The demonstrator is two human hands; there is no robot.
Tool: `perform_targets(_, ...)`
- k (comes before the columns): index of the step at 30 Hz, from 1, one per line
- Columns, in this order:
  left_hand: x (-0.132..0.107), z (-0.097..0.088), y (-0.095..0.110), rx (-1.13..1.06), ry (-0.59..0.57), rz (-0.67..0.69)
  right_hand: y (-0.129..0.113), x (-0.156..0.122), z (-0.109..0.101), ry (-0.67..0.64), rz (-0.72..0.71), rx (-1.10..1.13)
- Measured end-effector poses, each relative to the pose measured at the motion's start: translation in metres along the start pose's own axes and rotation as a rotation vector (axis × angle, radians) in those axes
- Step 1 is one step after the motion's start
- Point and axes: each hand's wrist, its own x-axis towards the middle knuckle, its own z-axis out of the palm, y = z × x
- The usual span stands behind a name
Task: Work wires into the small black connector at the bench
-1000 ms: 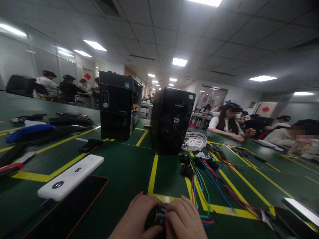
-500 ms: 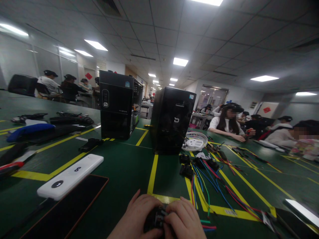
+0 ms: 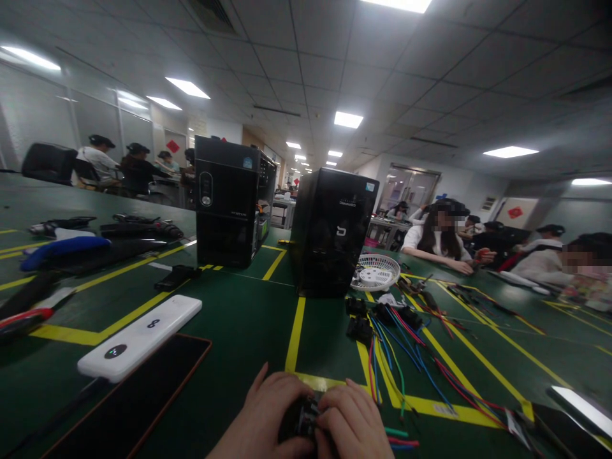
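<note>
Close to me at the bottom of the head view, my left hand (image 3: 270, 411) curls its fingers and thumb around a small black component (image 3: 307, 417). From the other side my right hand (image 3: 356, 414) grips it with bent fingers; the fingertips are partly hidden. Most of the component is covered, so its exact kind cannot be told. Green, red and blue wire ends (image 3: 401, 438) stick out beside my right hand. Further off lie black connector blocks (image 3: 358, 328) and loose coloured wires (image 3: 415, 350).
Two black computer towers (image 3: 224, 210) (image 3: 329, 236) stand ahead. A white basket (image 3: 375, 273) sits right of them. Leftward are a white power bank (image 3: 143, 338), a dark phone (image 3: 138, 395) and red-handled tools (image 3: 29, 319). A person (image 3: 442, 236) sits across at the right.
The view has swung slightly left, so the table items appear a little further right. Both hands keep nearly the same grip on the black component.
</note>
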Motion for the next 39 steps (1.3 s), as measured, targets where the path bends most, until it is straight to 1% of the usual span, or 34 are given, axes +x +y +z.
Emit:
perform_targets(3, -0.001, 0.0, 0.001, -0.001, 0.004, -0.014, 0.001, 0.002, -0.005, -0.006, 0.013, 0.016)
perform_targets(7, -0.001, 0.001, -0.001, -0.008, 0.015, 0.004, 0.0, -0.002, -0.002, -0.023, 0.02, 0.028)
perform_targets(10, -0.001, 0.002, -0.004, -0.019, 0.033, 0.019, -0.001, -0.005, 0.001, -0.034, 0.062, 0.043)
perform_targets(14, -0.001, 0.002, -0.004, -0.031, 0.028, 0.024, 0.0, -0.005, 0.002, -0.059, 0.073, 0.067)
perform_targets(18, -0.002, 0.001, -0.001, -0.018, 0.01, 0.019, -0.001, -0.005, 0.001, -0.055, 0.101, 0.099)
perform_targets(25, -0.001, 0.0, 0.001, -0.028, 0.011, 0.003, -0.002, -0.004, 0.002, 0.004, 0.063, 0.078)
perform_targets(32, -0.001, 0.0, 0.003, -0.001, 0.023, 0.0, -0.002, 0.001, -0.001, 0.014, 0.065, 0.07)
perform_targets(35, -0.001, 0.0, 0.002, 0.0, 0.031, 0.0, -0.003, -0.003, 0.0, 0.013, 0.05, 0.074)
perform_targets(37, 0.0, 0.0, 0.002, -0.007, 0.018, -0.005, -0.004, -0.01, 0.003, 0.021, 0.131, 0.077)
perform_targets(39, 0.0, -0.001, 0.001, -0.01, 0.001, -0.017, -0.006, -0.016, 0.008, 0.065, 0.234, 0.073)
